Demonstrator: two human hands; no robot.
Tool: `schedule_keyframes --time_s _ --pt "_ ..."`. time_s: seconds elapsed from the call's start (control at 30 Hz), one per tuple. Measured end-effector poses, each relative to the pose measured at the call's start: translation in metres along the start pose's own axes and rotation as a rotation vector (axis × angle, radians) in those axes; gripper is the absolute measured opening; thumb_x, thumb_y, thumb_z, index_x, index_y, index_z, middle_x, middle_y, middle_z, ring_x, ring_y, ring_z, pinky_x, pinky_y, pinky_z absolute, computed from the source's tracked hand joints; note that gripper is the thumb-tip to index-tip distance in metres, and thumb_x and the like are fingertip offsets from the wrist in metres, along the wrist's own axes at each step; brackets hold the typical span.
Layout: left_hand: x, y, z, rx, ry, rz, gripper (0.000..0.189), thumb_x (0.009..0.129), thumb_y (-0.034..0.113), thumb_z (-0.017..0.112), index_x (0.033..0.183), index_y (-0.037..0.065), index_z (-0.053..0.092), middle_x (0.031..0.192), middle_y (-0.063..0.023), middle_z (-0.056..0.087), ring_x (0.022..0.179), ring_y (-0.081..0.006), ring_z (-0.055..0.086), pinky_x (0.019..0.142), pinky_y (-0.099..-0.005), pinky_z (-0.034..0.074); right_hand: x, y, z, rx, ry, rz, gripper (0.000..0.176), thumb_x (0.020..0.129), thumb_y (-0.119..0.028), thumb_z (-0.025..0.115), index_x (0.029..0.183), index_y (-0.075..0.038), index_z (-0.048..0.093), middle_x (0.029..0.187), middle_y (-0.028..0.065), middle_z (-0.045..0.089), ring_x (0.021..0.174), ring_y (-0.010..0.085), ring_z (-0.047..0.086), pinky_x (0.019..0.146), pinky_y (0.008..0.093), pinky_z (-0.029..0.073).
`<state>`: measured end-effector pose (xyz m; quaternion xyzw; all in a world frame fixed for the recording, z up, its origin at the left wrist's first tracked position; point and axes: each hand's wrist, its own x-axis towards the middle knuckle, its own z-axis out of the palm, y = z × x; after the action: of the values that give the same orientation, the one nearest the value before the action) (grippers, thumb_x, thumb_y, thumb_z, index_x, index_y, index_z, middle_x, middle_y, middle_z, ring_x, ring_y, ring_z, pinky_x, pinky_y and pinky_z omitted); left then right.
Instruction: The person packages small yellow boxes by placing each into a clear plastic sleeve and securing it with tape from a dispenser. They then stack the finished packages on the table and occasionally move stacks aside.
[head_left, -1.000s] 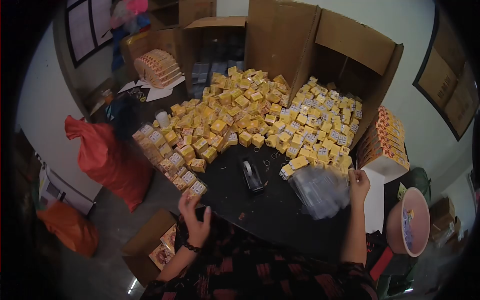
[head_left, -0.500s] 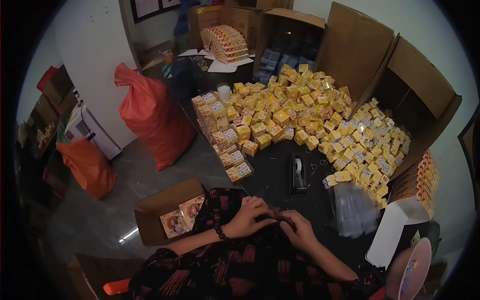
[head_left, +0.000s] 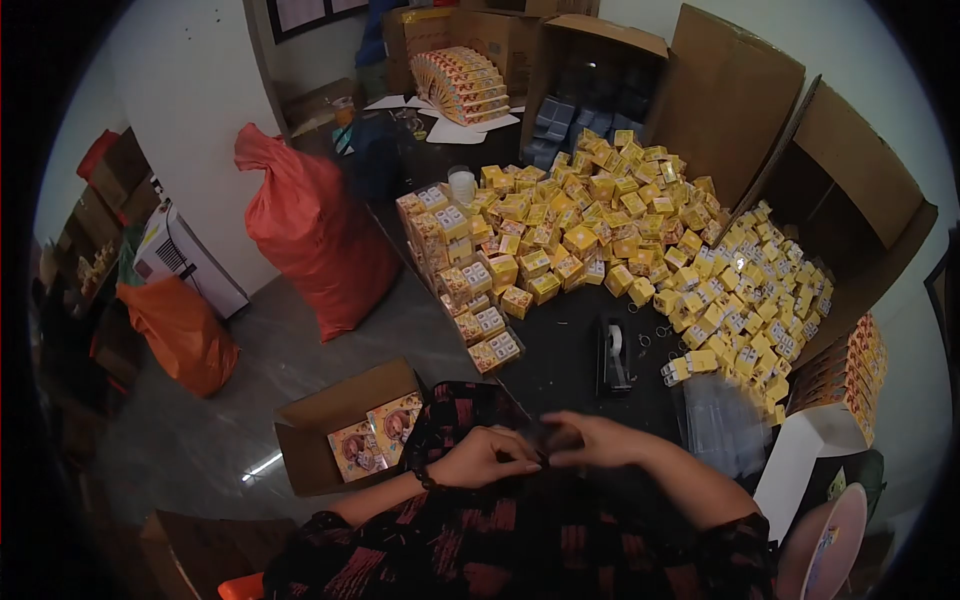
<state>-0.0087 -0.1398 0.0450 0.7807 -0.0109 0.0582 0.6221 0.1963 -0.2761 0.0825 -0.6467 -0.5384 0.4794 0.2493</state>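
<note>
My left hand (head_left: 485,458), with a dark bead bracelet on its wrist, is low in front of my body, its thumb and fingers pinched together. Close beside it, my right hand (head_left: 595,440) has its fingers curled inward and a little blurred. Whatever lies between the fingertips is dark and too small to make out. Beyond the hands a black tape dispenser (head_left: 613,358) stands on the black table (head_left: 555,355). Stacked yellow boxes in clear packs (head_left: 490,340) line the table's left edge.
A large heap of small yellow boxes (head_left: 590,225) covers the back and right of the table. Clear plastic sleeves (head_left: 720,425) lie to the right. An open carton (head_left: 300,440) with printed packs sits at lower left, and a red sack (head_left: 310,240) stands behind it.
My right hand has turned, its forearm raised and its fingers now pointing left toward my left hand. My left hand has shifted slightly left and lower. The whole view has moved a little.
</note>
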Motion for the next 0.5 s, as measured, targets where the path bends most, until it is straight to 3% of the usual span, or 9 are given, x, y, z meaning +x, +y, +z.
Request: schedule_keyframes --time_s 0.03,0.1,0.17,0.23,0.27,0.3,0.37,0.47,0.5 --pt "-0.002 -0.007 0.0 0.001 -0.001 0.0 0.012 0.087 0.014 0.066 0.091 0.004 0.071 0.101 -0.0053 0.068 0.095 -0.0139 0.063 0.091 -0.0325 0.045 0.019 0.005 -0.007 -0.004 0.167 -0.135 0.058 0.078 -0.029 0.076 0.119 0.002 0.051 0.103 0.013 0.061 0.094 0.0215 0.061 0.08 0.0325 0.05" --pt "-0.005 -0.02 0.0 -0.464 -0.297 -0.32 0.024 0.09 0.005 0.06 0.113 0.002 0.064 0.114 -0.0079 0.065 0.103 -0.0116 0.06 0.087 -0.0235 0.049 0.076 -0.001 -0.041 -0.344 0.652 -0.26 0.059 0.08 -0.032 0.072 0.12 0.003 0.049 0.105 0.0153 0.059 0.097 0.0275 0.059 0.082 0.0366 0.048" --pt "-0.005 -0.025 0.008 -0.562 -0.337 -0.297 0.029 0.091 0.003 0.058 0.12 0.002 0.059 0.119 -0.0081 0.062 0.106 -0.0108 0.058 0.09 -0.0229 0.047 0.137 -0.005 -0.069 -0.464 0.994 -0.164 0.055 0.081 -0.032 0.071 0.119 0.001 0.05 0.103 0.0162 0.058 0.099 0.0326 0.055 0.091 0.0411 0.043" --pt "-0.006 -0.031 0.004 -0.586 -0.425 -0.295 0.044 0.092 0.002 0.055 0.135 0.002 0.045 0.126 -0.008 0.057 0.108 -0.0105 0.057 0.094 -0.023 0.045 0.186 0.006 -0.077 -0.6 1.078 -0.125 0.053 0.08 -0.033 0.07 0.117 0.0 0.052 0.104 0.0159 0.057 0.101 0.033 0.054 0.094 0.0427 0.04" --pt "-0.005 -0.027 -0.002 -0.573 -0.426 -0.293 0.044 0.092 0.002 0.055 0.135 0.002 0.045 0.126 -0.008 0.057 0.108 -0.0105 0.057 0.094 -0.023 0.045 0.202 0.009 -0.082 -0.743 1.156 -0.086 0.051 0.08 -0.034 0.07 0.116 -0.001 0.053 0.106 0.0157 0.057 0.103 0.0334 0.052 0.097 0.0443 0.037" --pt "-0.005 -0.016 -0.008 -0.599 -0.342 -0.275 0.045 0.093 0.002 0.054 0.136 0.003 0.043 0.128 -0.0094 0.055 0.11 -0.0119 0.056 0.095 -0.0242 0.045 0.209 0.01 -0.087 -0.742 1.167 -0.094 0.051 0.08 -0.034 0.07 0.116 -0.001 0.053 0.106 0.0157 0.057 0.103 0.0334 0.052 0.097 0.0443 0.037" --pt "-0.008 0.003 -0.023 -0.605 -0.117 -0.265 0.047 0.093 0.001 0.053 0.138 0.003 0.04 0.131 -0.0111 0.052 0.112 -0.0146 0.055 0.096 -0.0263 0.044 0.214 0.016 -0.09 -0.656 1.02 0.007 0.052 0.083 -0.036 0.068 0.119 -0.003 0.05 0.11 0.0154 0.054 0.109 0.0337 0.048 0.101 0.058 0.027" --pt "-0.013 0.031 -0.054 -0.435 0.363 -0.213 0.057 0.088 0.005 0.062 0.139 0.003 0.038 0.127 -0.01 0.054 0.112 -0.0183 0.055 0.097 -0.0294 0.043 0.164 -0.02 -0.071 -0.022 1.145 -0.412 0.049 0.081 -0.019 0.072 0.12 -0.001 0.049 0.108 0.0135 0.053 0.115 0.0282 0.048 0.098 0.0452 0.041" --pt "-0.014 0.035 -0.059 -0.331 0.523 -0.171 0.062 0.085 0.009 0.067 0.139 0.003 0.038 0.127 -0.0096 0.053 0.115 -0.0181 0.053 0.099 -0.0306 0.042 0.132 -0.04 -0.055 0.335 0.95 -0.492 0.049 0.079 -0.009 0.071 0.122 -0.001 0.047 0.114 0.0108 0.05 0.117 0.0245 0.047 0.096 0.0401 0.044"
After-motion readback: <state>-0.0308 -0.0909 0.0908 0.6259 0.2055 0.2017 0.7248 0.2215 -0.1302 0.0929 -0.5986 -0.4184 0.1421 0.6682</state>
